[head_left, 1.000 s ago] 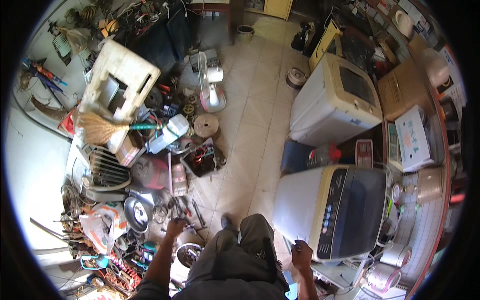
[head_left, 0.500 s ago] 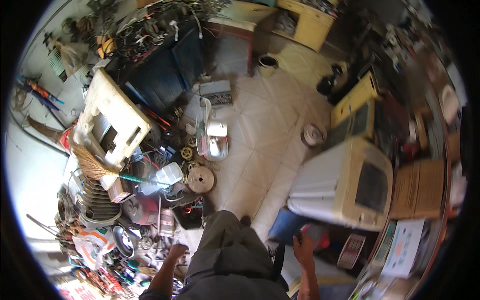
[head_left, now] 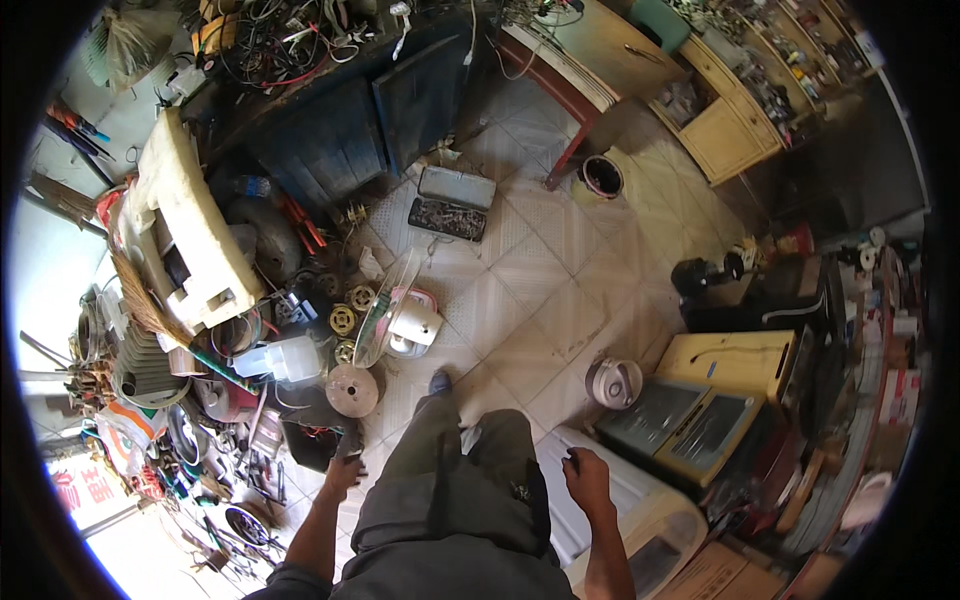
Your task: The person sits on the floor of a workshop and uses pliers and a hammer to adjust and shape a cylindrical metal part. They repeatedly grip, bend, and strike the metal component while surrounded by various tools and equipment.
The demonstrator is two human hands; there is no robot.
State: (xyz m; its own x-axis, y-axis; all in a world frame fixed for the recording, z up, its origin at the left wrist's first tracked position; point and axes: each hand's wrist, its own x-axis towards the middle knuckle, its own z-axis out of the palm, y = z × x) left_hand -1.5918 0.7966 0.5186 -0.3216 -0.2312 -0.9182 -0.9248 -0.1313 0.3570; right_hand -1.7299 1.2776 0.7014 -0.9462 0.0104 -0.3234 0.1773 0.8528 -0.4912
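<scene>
My left hand [head_left: 345,472] hangs by my left thigh with its fingers loosely apart and nothing visible in them. Nearest to it is a black bin [head_left: 308,446] with small reddish parts inside. On my other side, my right hand [head_left: 588,480] is held with curled fingers. A small dark spot shows at its fingertips, too small to name. Below that hand lies a large whitish appliance housing [head_left: 640,500], apparently apart from it. On the floor ahead are a white-and-pink fan-like appliance [head_left: 412,325], a round reel [head_left: 352,390] and a round silvery pot-like appliance [head_left: 613,384].
Tools and parts crowd the left floor beside a straw broom [head_left: 140,295] and a cream foam frame [head_left: 195,230]. A grey box [head_left: 455,188], a bucket [head_left: 600,178] and a wooden desk [head_left: 600,55] stand ahead. To the right is a yellow cabinet [head_left: 725,365].
My view has moved forward over the floor, and the whitish housing now lies lower in it. One shoe shows further ahead. Both hands remain by my sides.
</scene>
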